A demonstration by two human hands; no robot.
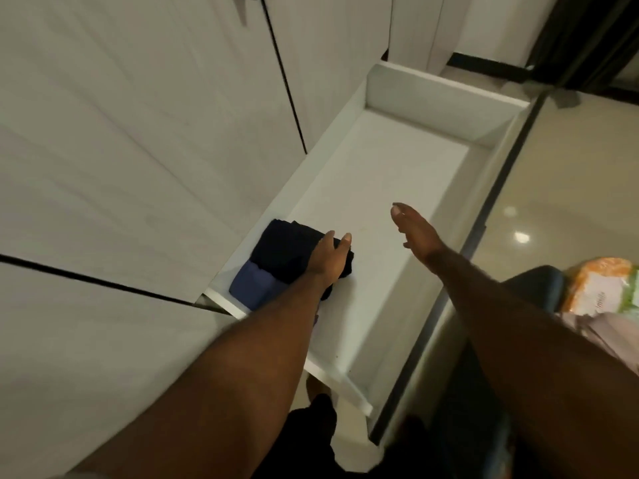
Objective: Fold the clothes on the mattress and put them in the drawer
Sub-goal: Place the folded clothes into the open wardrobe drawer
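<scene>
Clothes position: the folded dark stack [283,250] lies inside the drawer [432,88], at its near end, against the wall on the wardrobe side. A folded blue piece [252,285] touches it on the side nearer to me (whether it runs partly under the dark stack I cannot tell).

My left hand [328,259] lies on top of the dark stack. Its fingers [345,239] reach over the edge that faces the bare drawer floor, and I cannot tell whether they grip the cloth or only press it. My right hand [415,233] hovers apart over the bare floor, fingers straight and released, holding nothing.

Governing relation: the drawer's long axis runs away from me, and free floor lies beyond the stack along that axis.

Judgement: placement looks nearly complete. The left hand is the nearer one for squaring the stack against the wall.
</scene>
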